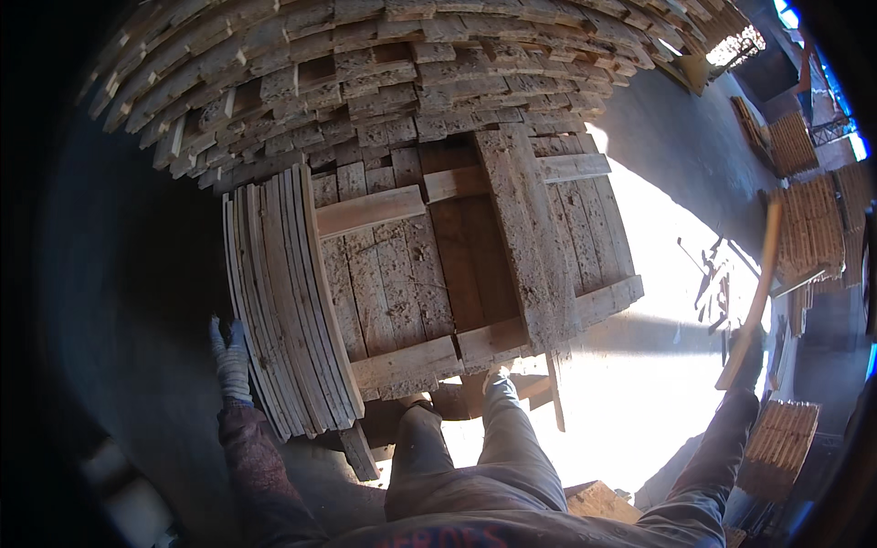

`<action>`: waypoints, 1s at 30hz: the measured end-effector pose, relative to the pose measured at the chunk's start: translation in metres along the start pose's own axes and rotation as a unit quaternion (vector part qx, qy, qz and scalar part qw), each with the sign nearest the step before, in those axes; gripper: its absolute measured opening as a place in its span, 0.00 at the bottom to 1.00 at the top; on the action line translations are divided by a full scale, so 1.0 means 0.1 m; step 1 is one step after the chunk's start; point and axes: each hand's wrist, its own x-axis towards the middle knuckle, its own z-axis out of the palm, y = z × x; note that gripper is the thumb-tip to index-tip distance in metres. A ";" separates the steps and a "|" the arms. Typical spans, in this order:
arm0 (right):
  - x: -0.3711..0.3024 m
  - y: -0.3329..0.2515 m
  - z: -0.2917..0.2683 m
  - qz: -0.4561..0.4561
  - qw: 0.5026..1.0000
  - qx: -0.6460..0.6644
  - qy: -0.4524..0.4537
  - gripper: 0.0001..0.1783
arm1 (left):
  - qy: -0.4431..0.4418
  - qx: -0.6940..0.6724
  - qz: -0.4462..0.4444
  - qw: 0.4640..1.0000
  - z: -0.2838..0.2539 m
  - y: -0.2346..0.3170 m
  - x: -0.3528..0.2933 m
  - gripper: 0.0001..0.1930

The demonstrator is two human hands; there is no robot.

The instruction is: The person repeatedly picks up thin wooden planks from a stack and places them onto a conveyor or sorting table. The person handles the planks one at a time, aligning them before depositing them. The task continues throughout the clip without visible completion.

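My left hand (231, 361), in a pale striped glove, is beside the outer face of a row of narrow wooden boards (285, 301) standing on edge. Its fingers are stretched out and apart; whether they touch the outermost board I cannot tell. Out to the right, my right hand (747, 352) is dark and partly hidden, closed around the lower part of a long wooden board (764, 265) that stands tilted. In front of me lies a low platform of dusty planks (388, 283) with cross pieces. A wide, rough plank (525, 228) lies across it.
Beyond the platform rises a big stack of dusty boards (365, 78). Stacked wood piles (804, 228) stand far right, with another pile (778, 443) at lower right. Loose sticks (714, 279) lie on the sunlit floor (639, 365). My feet are at the platform's near edge.
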 end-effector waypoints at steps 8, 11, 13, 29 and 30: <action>0.77 1.76 2.48 -0.077 0.974 -0.187 -0.105 0.41 | -0.415 -0.198 -0.116 0.881 3.71 1.63 -1.69 0.34; 0.86 2.20 3.38 0.120 0.966 0.022 -0.227 0.31 | -0.404 -0.101 -0.184 0.890 4.69 2.16 -2.09 0.43; 1.03 2.26 3.50 0.081 0.961 -0.118 -0.237 0.27 | -0.366 -0.102 -0.157 0.912 5.01 1.98 -2.12 0.36; 0.81 2.32 2.78 -0.029 0.880 -0.197 -0.432 0.47 | -0.189 0.044 0.030 0.980 5.00 2.04 -2.46 0.32; 0.67 2.19 2.83 -0.049 0.867 -0.256 -0.425 0.50 | -0.214 0.053 -0.002 0.975 4.99 2.17 -2.44 0.30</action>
